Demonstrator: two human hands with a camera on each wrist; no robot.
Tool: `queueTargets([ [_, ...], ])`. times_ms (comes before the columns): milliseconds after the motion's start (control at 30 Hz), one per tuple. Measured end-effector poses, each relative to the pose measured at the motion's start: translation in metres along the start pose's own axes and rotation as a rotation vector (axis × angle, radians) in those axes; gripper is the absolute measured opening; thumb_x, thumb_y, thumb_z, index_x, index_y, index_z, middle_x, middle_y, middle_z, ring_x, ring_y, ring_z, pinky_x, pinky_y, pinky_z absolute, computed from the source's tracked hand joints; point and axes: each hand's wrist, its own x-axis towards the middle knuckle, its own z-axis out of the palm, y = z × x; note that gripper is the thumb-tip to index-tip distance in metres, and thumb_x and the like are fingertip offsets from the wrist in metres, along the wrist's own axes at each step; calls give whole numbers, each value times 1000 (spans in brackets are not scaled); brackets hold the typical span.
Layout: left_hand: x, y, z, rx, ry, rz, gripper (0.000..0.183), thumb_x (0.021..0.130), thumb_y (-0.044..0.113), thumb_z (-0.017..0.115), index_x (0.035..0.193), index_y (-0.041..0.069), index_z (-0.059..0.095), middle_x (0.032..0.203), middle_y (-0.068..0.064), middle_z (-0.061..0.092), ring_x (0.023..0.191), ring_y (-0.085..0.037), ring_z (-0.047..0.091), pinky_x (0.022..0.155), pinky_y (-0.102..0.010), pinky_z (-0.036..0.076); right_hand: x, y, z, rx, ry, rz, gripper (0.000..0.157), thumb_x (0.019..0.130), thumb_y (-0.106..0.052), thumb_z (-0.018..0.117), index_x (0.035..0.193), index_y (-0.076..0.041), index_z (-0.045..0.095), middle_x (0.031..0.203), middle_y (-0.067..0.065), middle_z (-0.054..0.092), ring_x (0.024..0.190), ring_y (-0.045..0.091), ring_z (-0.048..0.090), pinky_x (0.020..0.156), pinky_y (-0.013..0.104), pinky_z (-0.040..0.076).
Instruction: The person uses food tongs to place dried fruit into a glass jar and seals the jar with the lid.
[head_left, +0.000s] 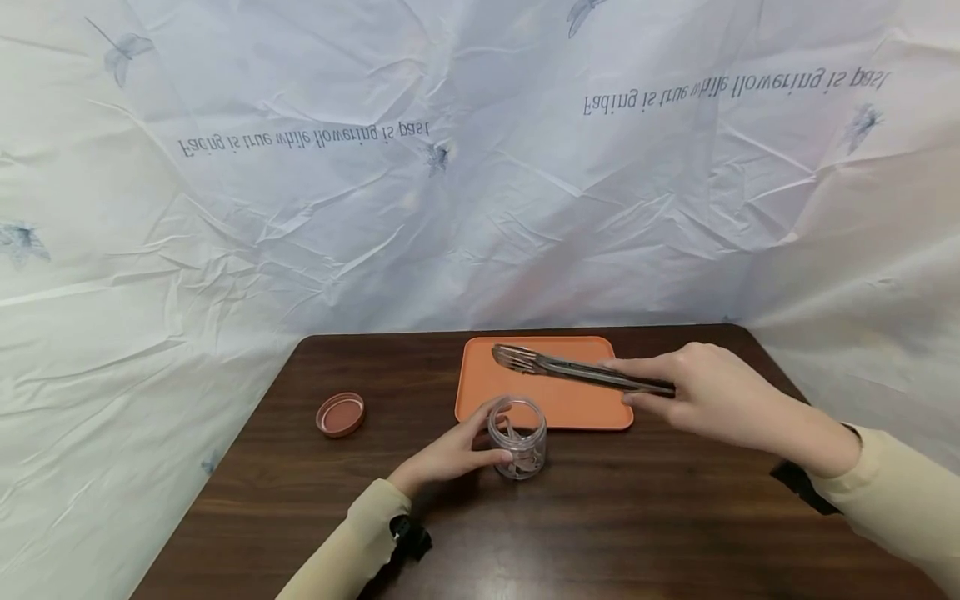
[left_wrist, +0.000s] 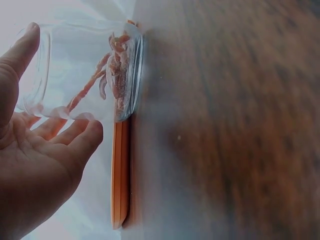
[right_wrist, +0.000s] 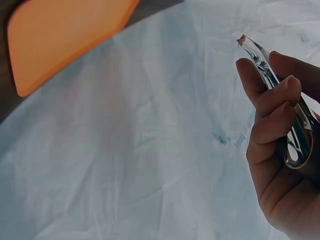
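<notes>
A clear jar (head_left: 531,460) stands upright on the table, its mouth uncovered. My left hand (head_left: 452,451) grips it from the left, thumb on the near side and fingers around the far side. Inside, thin brownish-pink strips (left_wrist: 119,67) lie bunched at the bottom, and one leans up the wall. Metal tongs (head_left: 577,372) are held in my right hand (head_left: 708,402), above the tray and pointing left. At their tips, the right wrist view shows a small brownish piece (right_wrist: 242,40), whose kind I cannot tell.
Behind the jar lies an orange tray (head_left: 476,379). A reddish-brown round lid (head_left: 341,416) rests on the dark wooden table (head_left: 247,517) to the left. White printed sheeting (head_left: 480,208) hangs behind and at both sides of the table.
</notes>
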Motion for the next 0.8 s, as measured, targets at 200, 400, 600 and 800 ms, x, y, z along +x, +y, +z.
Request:
queueTargets([
  [200,0,0,-1,16,-1,-19,82,99,33,67,161,38,12,165,4,24,146,-16,34,116,-38,36,0,1,14,41,-138,41,40,92,-28,76,131,-24,70,54,-27,43,45,-5,23,43,19,25],
  [400,-2,2,-1,5,12,-124,87,98,39,67,162,32,8,164,2,25,146,-20,35,116,-41,37,-1,3,28,38,-196,36,41,92,-30,76,131,-21,70,56,-24,43,46,-3,25,44,20,25],
  [600,-2,3,-1,5,23,-151,91,98,41,67,163,25,6,164,-4,26,146,-24,35,114,-45,38,-1,5,40,24,-207,3,41,91,-30,77,130,-22,71,54,-23,41,48,-3,26,47,21,29],
  [800,1,2,-1,-49,3,-47,82,98,28,69,160,40,16,157,1,33,141,-18,43,112,-39,42,0,6,49,21,-218,-33,39,90,-30,77,128,-22,72,54,-23,40,49,-3,31,49,22,34],
])
